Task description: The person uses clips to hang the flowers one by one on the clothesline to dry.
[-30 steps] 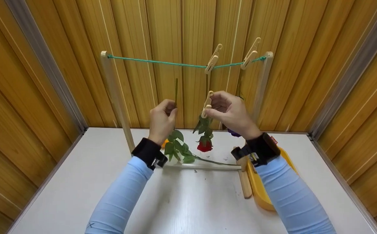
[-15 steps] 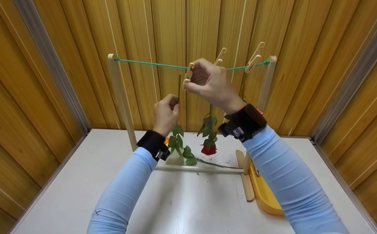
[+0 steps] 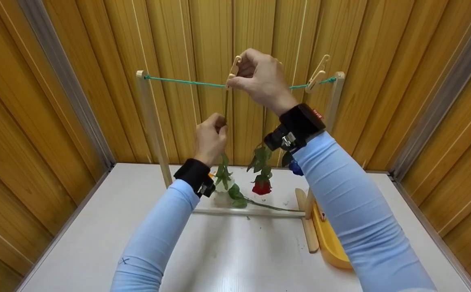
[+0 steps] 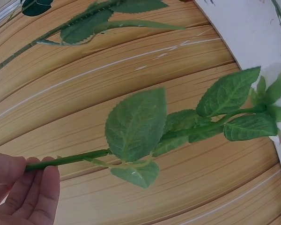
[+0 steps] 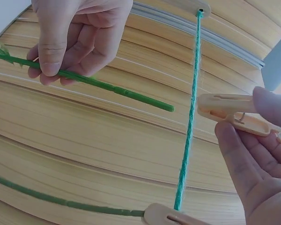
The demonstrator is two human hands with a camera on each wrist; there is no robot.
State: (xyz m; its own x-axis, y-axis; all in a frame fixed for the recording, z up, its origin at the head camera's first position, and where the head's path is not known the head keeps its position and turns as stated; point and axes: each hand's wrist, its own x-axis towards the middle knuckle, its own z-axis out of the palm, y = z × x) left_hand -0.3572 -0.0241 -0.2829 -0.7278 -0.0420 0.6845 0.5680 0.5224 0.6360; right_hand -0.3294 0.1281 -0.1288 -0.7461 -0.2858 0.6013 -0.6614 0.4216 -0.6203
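My left hand [image 3: 211, 138] pinches the green stem [image 5: 131, 95] of an upside-down artificial flower; its leaves [image 4: 136, 124] hang below, and its pale bloom blends with the white table. My right hand [image 3: 265, 79] pinches a beige clothespin [image 5: 225, 105] at the teal cord [image 3: 182, 81]. In the right wrist view, the clothespin's tip lies close beside the cord, with the stem's cut end on the other side, slightly apart. A red rose [image 3: 261, 187] hangs upside down to the right, its stem at another clothespin [image 5: 166, 214] that my right hand mostly hides in the head view.
Wooden posts [image 3: 152, 125] carry the cord. A further clothespin [image 3: 315, 81] sits near its right end, with a blue flower [image 3: 295, 168] lower down, partly hidden. A leafy stem [image 3: 272, 207] lies by the frame's bottom bar [image 3: 251, 212]. A yellow tray [image 3: 334, 247] stands right.
My right hand has carried the clothespin up and left from in front of the red rose to the cord above the stem. My left hand has risen slightly, still holding the flower.
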